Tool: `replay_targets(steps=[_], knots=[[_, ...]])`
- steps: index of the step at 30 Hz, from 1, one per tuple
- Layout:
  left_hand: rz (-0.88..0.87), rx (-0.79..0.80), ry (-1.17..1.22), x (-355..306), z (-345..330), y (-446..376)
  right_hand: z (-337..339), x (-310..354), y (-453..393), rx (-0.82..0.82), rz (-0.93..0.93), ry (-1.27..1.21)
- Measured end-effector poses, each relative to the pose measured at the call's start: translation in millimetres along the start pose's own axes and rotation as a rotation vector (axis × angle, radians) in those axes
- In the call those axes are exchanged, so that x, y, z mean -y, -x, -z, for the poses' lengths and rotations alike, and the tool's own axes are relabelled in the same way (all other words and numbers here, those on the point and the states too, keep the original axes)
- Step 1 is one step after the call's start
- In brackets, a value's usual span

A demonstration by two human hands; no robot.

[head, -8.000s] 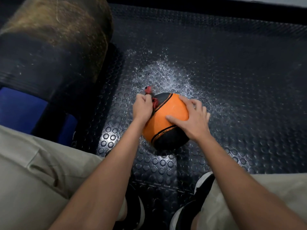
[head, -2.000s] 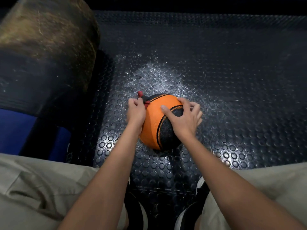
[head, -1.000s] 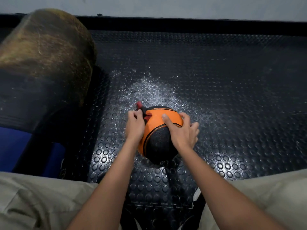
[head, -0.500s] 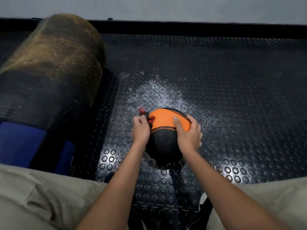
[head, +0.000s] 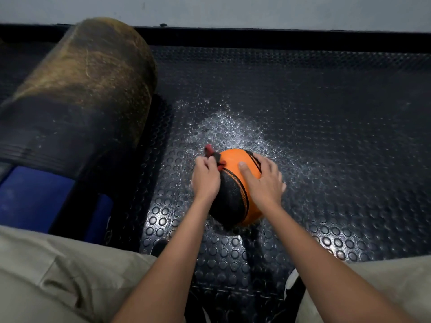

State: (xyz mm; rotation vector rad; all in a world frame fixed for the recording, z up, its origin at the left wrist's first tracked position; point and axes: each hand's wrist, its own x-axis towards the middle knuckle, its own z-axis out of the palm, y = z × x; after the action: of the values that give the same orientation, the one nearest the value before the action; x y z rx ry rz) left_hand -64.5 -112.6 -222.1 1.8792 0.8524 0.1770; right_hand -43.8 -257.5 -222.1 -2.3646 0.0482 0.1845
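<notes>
An orange and black ball (head: 235, 194) sits on the black studded rubber floor (head: 326, 159) in front of me. My left hand (head: 205, 178) grips a small red and black cloth (head: 213, 155) and holds it against the ball's upper left side. My right hand (head: 263, 180) lies spread over the ball's right side, thumb on the orange panel, holding it steady. The ball's black panel faces me between the two hands.
A large worn cylinder (head: 77, 89), brownish on top and black below, lies at the left above a blue block (head: 30, 197). A black skirting (head: 279, 40) runs along the wall at the back. My knees in beige trousers (head: 58, 276) frame the bottom.
The ball has been turned under my hands: the black panel has come round to face me and the orange has gone to the far side. My left hand keeps the cloth on it.
</notes>
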Motion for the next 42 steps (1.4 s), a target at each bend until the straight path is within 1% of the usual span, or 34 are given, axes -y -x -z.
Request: replay_targets(steps=[2,4,6,9,11,12,13,15,17,18,19,22,25,26,28,29,31,34,38,39,40,42], knots=[[-0.139,0.038,-0.088,-7.9,-2.4,-2.2,2.8,1.8,-3.1,-0.025,-0.066,-0.015],[-0.154,0.054,-0.083,-4.8,-1.9,-5.4,5.6,1.2,-5.7,-0.025,-0.122,-0.031],[-0.083,0.038,-0.022,3.7,1.2,-6.7,7.7,0.5,-5.9,-0.009,-0.14,-0.024],[0.091,0.003,0.077,16.5,9.0,-8.5,6.5,3.9,-3.6,-0.006,-0.115,0.025],[0.161,-0.011,0.081,12.9,10.6,-6.5,2.3,7.4,0.1,-0.023,-0.092,0.063],[0.136,-0.028,0.053,8.4,7.8,-4.8,0.3,8.8,1.5,-0.042,-0.085,0.08],[0.073,-0.046,0.001,3.0,2.8,-2.7,-1.1,9.3,2.1,-0.063,-0.086,0.096],[-0.107,-0.073,-0.132,-6.3,-7.2,2.7,-1.3,8.4,2.8,-0.091,-0.108,0.103],[-0.235,-0.048,-0.179,-10.6,-11.2,6.0,2.1,4.0,1.3,-0.095,-0.138,0.091],[-0.25,-0.029,-0.168,-9.2,-9.7,6.2,4.5,1.5,0.8,-0.091,-0.152,0.08],[-0.235,-0.014,-0.137,-6.5,-6.5,6.6,6.5,-0.7,0.2,-0.085,-0.162,0.069],[-0.099,-0.029,-0.008,7.7,3.2,5.2,7.2,0.4,2.7,-0.068,-0.165,0.07],[-0.013,-0.093,-0.014,6.3,2.7,8.7,1.8,8.9,8.8,-0.075,-0.147,0.116],[-0.033,-0.118,-0.054,1.7,-0.2,12.2,1.0,10.9,9.5,-0.078,-0.147,0.121],[-0.166,-0.157,-0.127,-4.2,-7.4,21.1,2.9,11.9,7.6,-0.069,-0.169,0.105],[-0.232,-0.152,-0.147,-5.7,-9.3,24.6,5.1,10.7,5.0,-0.054,-0.189,0.089],[-0.284,-0.111,-0.152,-3.7,-9.4,24.0,10.7,6.9,-1.0,-0.017,-0.238,0.049],[-0.214,-0.072,-0.052,3.8,-3.4,18.7,14.3,5.5,-4.0,0.004,-0.269,0.028],[-0.012,-0.117,0.062,12.5,3.2,16.9,9.4,13.7,1.9,-0.004,-0.246,0.074],[0.015,-0.131,0.065,10.4,3.1,17.9,7.8,15.5,2.8,-0.009,-0.245,0.08],[0.001,-0.148,0.045,7.0,1.7,19.5,7.4,17.1,3.7,-0.014,-0.246,0.084],[-0.146,-0.174,-0.045,-1.5,-4.3,25.2,8.3,17.6,3.0,-0.019,-0.259,0.064]])
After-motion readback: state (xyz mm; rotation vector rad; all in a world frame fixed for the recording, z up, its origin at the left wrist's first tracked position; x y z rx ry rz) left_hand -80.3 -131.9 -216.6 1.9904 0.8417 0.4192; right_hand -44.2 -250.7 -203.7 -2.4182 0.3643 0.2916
